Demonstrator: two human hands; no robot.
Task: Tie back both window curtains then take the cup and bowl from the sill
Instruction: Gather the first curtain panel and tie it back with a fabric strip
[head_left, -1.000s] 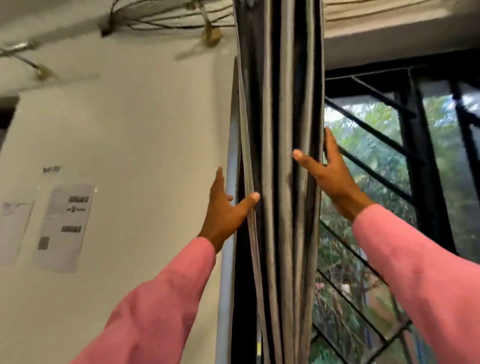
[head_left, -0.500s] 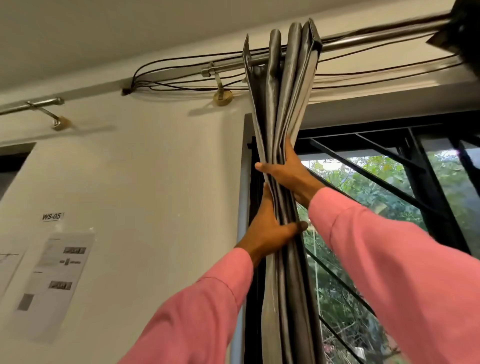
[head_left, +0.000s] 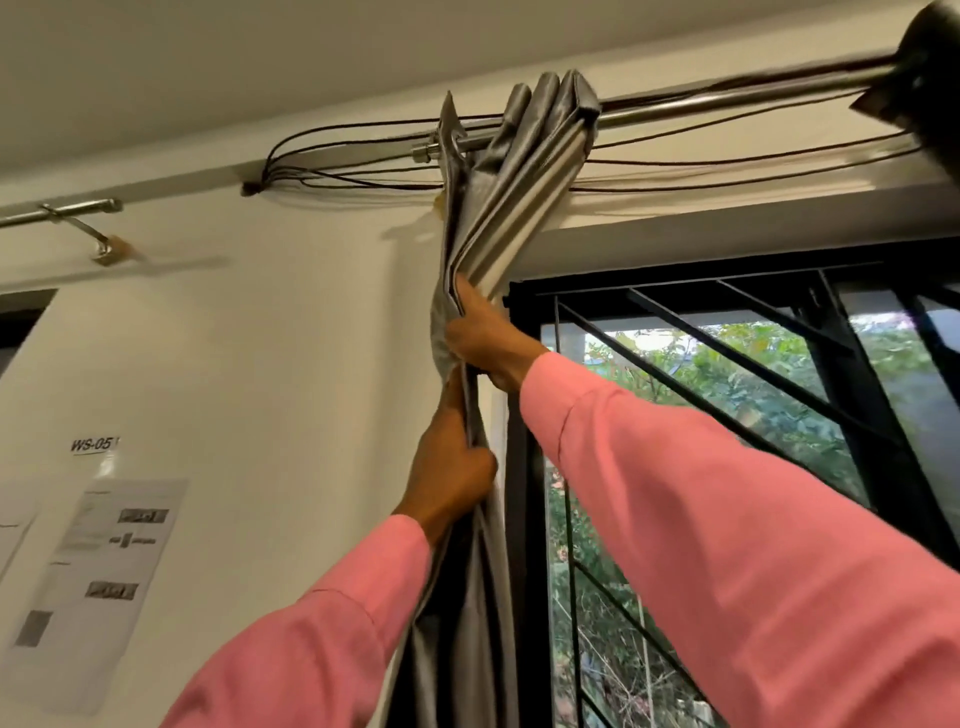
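The grey left curtain (head_left: 511, 176) hangs bunched from the metal rod (head_left: 727, 101) at the window's left edge. My right hand (head_left: 485, 340) grips the gathered folds high up, just below the rod. Directly under it, my left hand (head_left: 452, 475) is wrapped round the same bundle of fabric. A dark piece of the other curtain (head_left: 924, 67) shows at the top right corner. The sill, cup and bowl are out of view.
A black window grille (head_left: 727, 374) with slanted bars fills the right side, greenery behind it. Loose dark cables (head_left: 363, 166) run along the wall under the rod. Printed sheets (head_left: 111, 551) and a second rod bracket (head_left: 98, 236) are on the white wall at left.
Both hands went from lying flat on either side of the curtain to clutching it in one tight bundle, and they have pulled the bundle leftward toward the wall. My view tilted upward.
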